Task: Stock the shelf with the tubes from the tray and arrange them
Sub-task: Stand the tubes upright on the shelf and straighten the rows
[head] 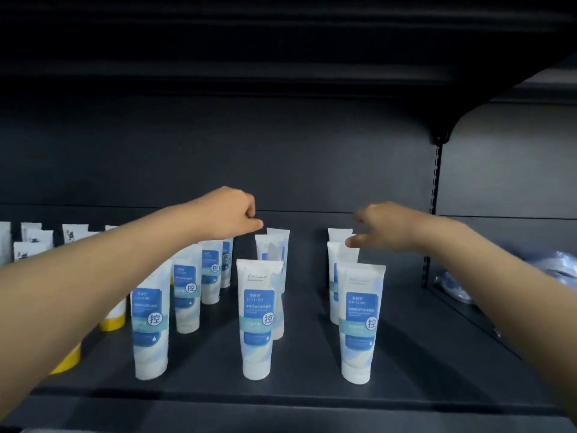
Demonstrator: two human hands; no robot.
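Observation:
White tubes with blue labels stand cap-down in three rows running front to back on the dark shelf (406, 354). The left row's front tube (150, 326), the middle row's front tube (257, 320) and the right row's front tube (359, 323) are nearest me. My left hand (229, 214) hovers with curled fingers over the rear of the left row, just left of the middle row's rear tube (278, 242); nothing shows in it. My right hand (384, 226) is blurred, its fingers spread and pointing left at the top of the right row's rear tubes (340, 242). No tray is in view.
Yellow-capped tubes (113, 320) stand behind my left forearm. White tubes with dark lettering (34, 242) fill the far left of the shelf. Crumpled clear plastic (559, 270) lies in the bay to the right, past the slotted upright (432, 214). Another shelf hangs overhead.

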